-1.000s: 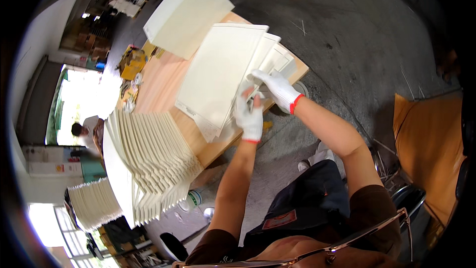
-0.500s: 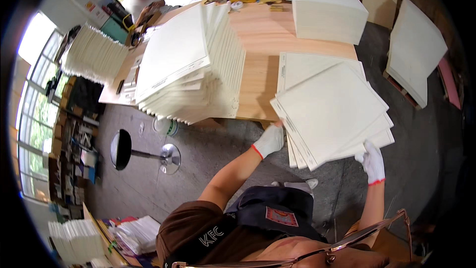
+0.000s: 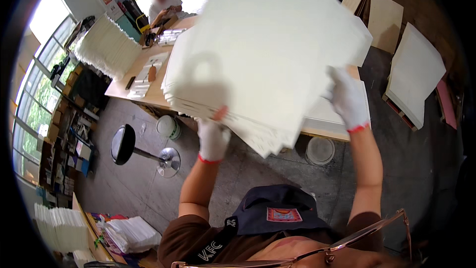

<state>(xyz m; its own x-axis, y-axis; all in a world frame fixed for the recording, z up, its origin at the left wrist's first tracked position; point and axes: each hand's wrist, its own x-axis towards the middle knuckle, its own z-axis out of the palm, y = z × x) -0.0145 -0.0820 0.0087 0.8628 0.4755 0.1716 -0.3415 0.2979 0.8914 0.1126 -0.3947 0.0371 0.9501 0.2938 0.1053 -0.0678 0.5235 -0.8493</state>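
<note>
Clock positions are read from the centre of my view. The white sheets [image 3: 270,57] are at 12 o'clock: large, thin, smooth rectangles, fanned so that their corners step out unevenly along the lower edge. My left hand [image 3: 213,140], at 8 o'clock, pinches that edge; the bare thumb tip lies on the top sheet, the remaining fingers below, partly hidden. My right hand [image 3: 348,98], at 3 o'clock, is at the right edge of the sheets; it is blurred, and I cannot tell whether its fingers pinch the edge. Both gloves [image 3: 212,149] are white fabric with red cuffs.

The table [image 3: 157,89], pale wood, shows at 10 o'clock. A round bucket [image 3: 320,151] is at 4 o'clock.

Markings: dark print follows the lower-left border of the sheets, too blurred to read. The dark apron [image 3: 267,201], at 5 o'clock, bears a rectangular red patch [image 3: 284,214]. White capital lettering runs along a black strap [image 3: 212,249] at 6 o'clock.
</note>
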